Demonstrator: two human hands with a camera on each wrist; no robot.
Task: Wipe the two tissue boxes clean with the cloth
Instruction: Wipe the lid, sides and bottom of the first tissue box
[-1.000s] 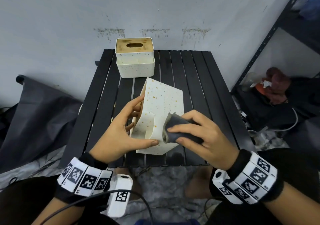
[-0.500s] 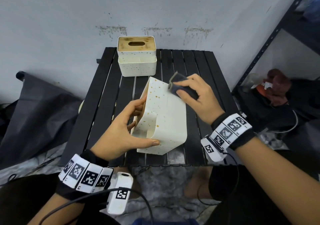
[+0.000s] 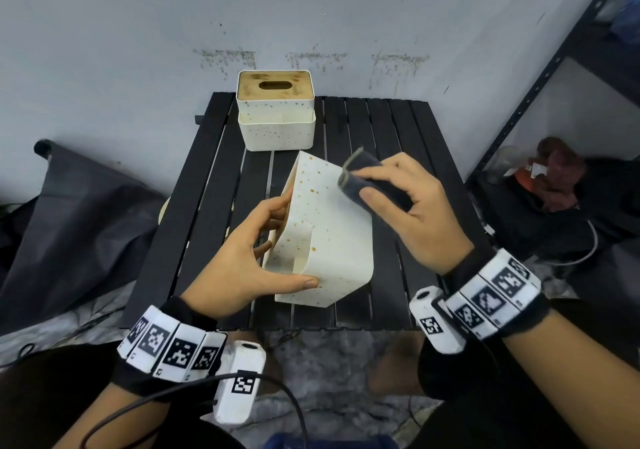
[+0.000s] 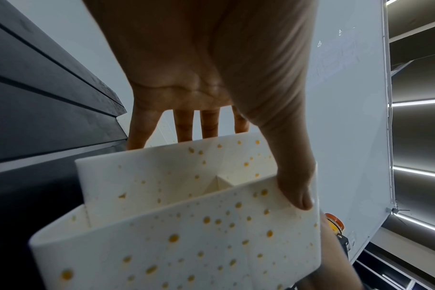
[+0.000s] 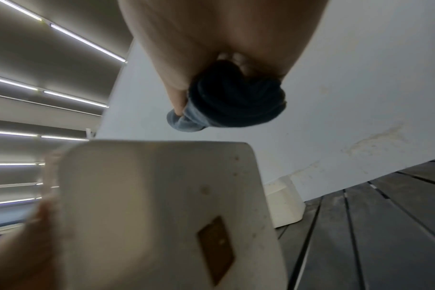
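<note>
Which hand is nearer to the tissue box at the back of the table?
Right. The right hand, holding the cloth, is closer to the back tissue box; the left hand grips the tilted box nearer the person.

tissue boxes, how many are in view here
2. One tissue box stands upright at the back of the black table, near the wall. The other tissue box is tilted over the table's middle, held by the left hand.

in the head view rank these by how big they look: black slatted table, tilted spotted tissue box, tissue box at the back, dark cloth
1. Black slatted table
2. Tilted white orange-spotted tissue box, nearer the camera
3. White wood-lidded tissue box at the back, possibly alike in true size
4. Dark folded cloth in the right hand
</note>
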